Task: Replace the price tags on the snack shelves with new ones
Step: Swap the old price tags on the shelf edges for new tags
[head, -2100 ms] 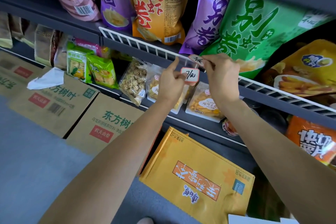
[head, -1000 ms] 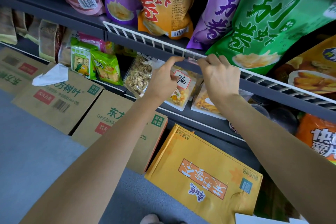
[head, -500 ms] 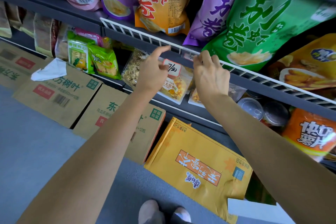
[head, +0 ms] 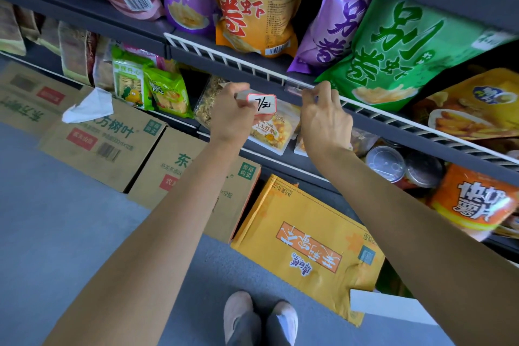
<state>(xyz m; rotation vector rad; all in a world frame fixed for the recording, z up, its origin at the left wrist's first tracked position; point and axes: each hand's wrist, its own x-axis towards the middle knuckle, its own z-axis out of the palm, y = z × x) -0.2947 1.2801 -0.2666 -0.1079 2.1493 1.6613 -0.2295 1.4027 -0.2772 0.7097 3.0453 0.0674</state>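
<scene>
My left hand (head: 229, 116) pinches a small white price tag (head: 261, 104) with a red border and a handwritten "7" price, held just below the shelf's front edge. My right hand (head: 325, 115) is raised to the white wire rail (head: 252, 66) of the snack shelf, its fingertips curled at a clear tag holder (head: 295, 89) clipped there. What the fingertips pinch is hidden. Above the rail stand large snack bags: an orange one (head: 252, 3), a purple one (head: 337, 28) and a green one (head: 398, 48).
Smaller snack packets (head: 165, 90) and lidded cups (head: 389, 163) fill the lower shelf. Cardboard boxes (head: 106, 137) and a yellow carton (head: 309, 244) stand on the grey floor against the shelf. A crumpled white tissue (head: 90, 107) lies on one box. My feet (head: 261, 314) show below.
My left hand has drawn the red-bordered tag down and slightly away from the rail and curled its fingers. My right hand has stayed at the tag holder on the rail.
</scene>
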